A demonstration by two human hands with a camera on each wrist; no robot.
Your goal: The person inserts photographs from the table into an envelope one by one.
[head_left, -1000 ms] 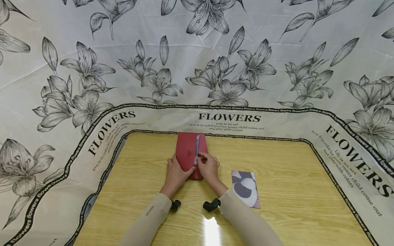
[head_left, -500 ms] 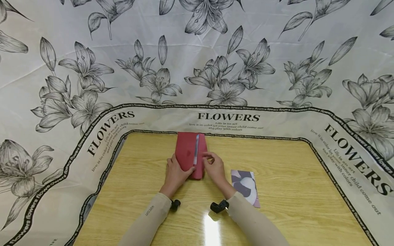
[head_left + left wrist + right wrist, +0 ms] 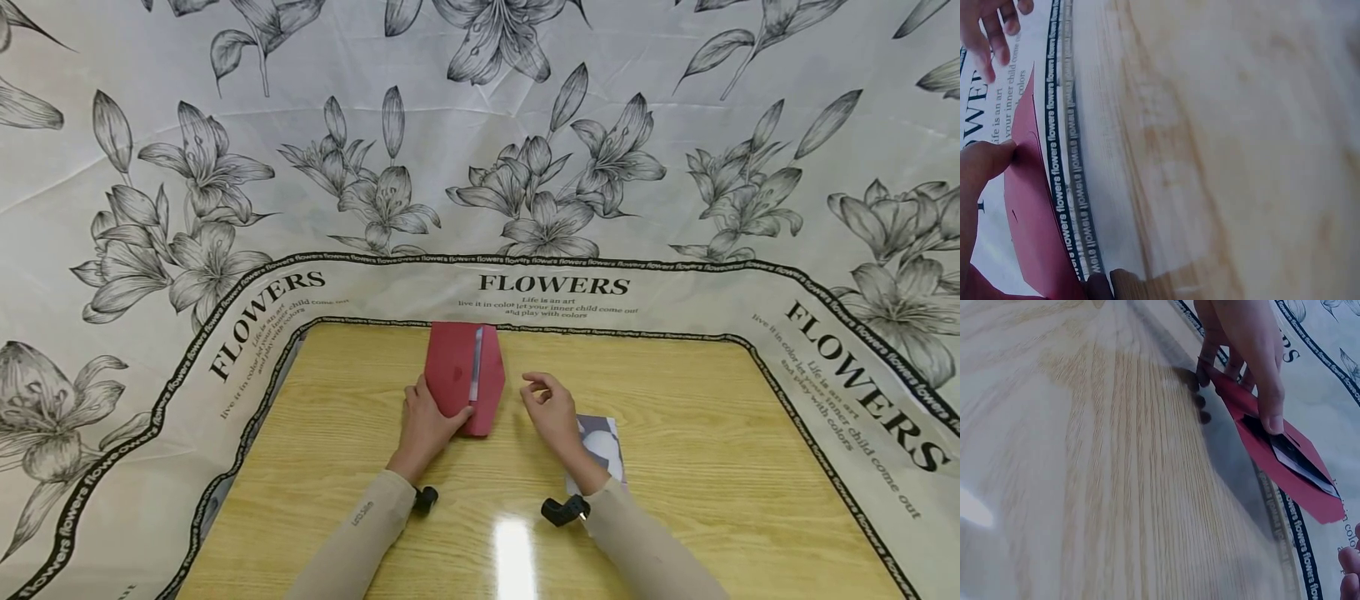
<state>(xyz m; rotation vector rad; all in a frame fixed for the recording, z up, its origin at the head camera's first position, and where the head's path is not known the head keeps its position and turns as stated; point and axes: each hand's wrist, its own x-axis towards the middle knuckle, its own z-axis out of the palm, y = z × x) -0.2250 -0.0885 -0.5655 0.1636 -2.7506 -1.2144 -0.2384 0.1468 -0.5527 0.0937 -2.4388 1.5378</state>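
A red paper envelope (image 3: 450,367) is held upright, tilted, near the table's far edge. My left hand (image 3: 426,423) grips its lower left part, thumb across the front and fingers behind, as the right wrist view shows. From the envelope's slit a bluish-grey card edge (image 3: 476,367) peeks out; most of that card is hidden inside. Apart from the envelope, to its right, my right hand (image 3: 551,410) hovers with loosely bent fingers and nothing in them. Its fingertips (image 3: 1349,569) just enter the right wrist view.
Partly under my right forearm in the head view lies a purple-and-white picture card (image 3: 606,450) on the wooden table (image 3: 697,417). A flower-printed cloth (image 3: 555,292) rises behind the table and along both sides. Black wrist cameras (image 3: 564,510) are strapped to both wrists.
My right hand has left the envelope's slit and drawn away to the right, its forearm now overlapping the picture card. The left hand keeps its grip on the envelope.
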